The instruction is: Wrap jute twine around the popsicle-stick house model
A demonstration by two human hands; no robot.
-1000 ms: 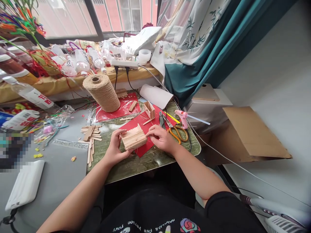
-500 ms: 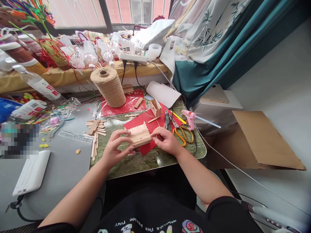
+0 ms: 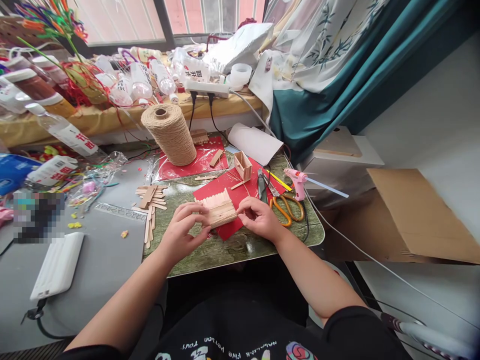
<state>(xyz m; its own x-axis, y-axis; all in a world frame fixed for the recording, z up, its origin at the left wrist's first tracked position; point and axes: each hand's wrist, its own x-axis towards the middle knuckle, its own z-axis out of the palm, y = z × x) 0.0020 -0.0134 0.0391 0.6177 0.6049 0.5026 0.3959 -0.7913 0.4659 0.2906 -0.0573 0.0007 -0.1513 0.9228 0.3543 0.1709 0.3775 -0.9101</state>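
Observation:
A small craft-stick model [image 3: 220, 212] with a row of rounded stick ends along its far edge is held just over the green tabletop. Twine-like strands run along its near edge. My left hand [image 3: 183, 227] grips its left end between thumb and fingers. At the opposite end, my right hand [image 3: 258, 217] is closed in a pinch at the model's right edge; whether a thin strand is also in those fingertips cannot be made out. Beyond the model, a small open wooden box [image 3: 243, 166] stands on a red sheet [image 3: 202, 191].
A big twine spool [image 3: 170, 137] stands behind. Loose craft sticks [image 3: 150, 202] lie left. Orange-handled scissors [image 3: 287, 210], a utility knife [image 3: 261, 185] and a pink glue gun [image 3: 297, 182] are at right. A white power bank [image 3: 58, 267] lies on the grey table.
The view has shifted slightly, moving the scene a little to the right. Both hands stay on the craft-stick model, with the left fingers set slightly further over its left end.

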